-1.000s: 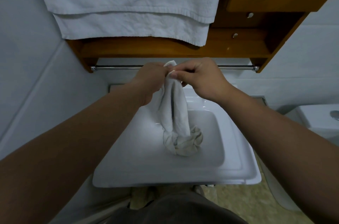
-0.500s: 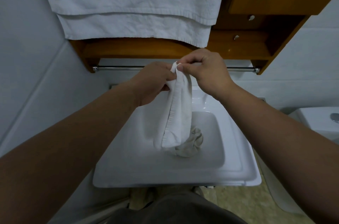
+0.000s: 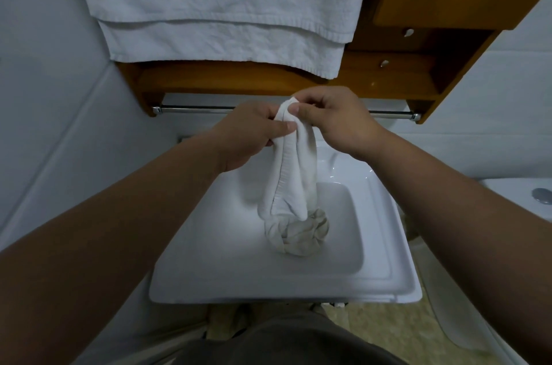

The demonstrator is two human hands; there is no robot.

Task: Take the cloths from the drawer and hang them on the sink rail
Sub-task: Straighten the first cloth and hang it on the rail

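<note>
A small white cloth (image 3: 291, 176) hangs bunched over the white sink (image 3: 227, 251), its upper end pinched between my left hand (image 3: 251, 134) and my right hand (image 3: 334, 116). Both hands are just in front of the chrome sink rail (image 3: 194, 109), which runs under the wooden cabinet. A second, greyer cloth (image 3: 298, 234) lies crumpled in the sink basin, right below the hanging one. The middle of the rail is hidden behind my hands.
A wooden cabinet (image 3: 433, 75) with small drawers sits above the rail. A large white towel (image 3: 221, 12) hangs over its left part. A toilet tank (image 3: 513, 194) stands at the right. White tiled walls close in on both sides.
The hanging cloth's lower end rose off the crumpled cloth, then came back down onto it. My hands stayed at the rail, regripping the top edge.
</note>
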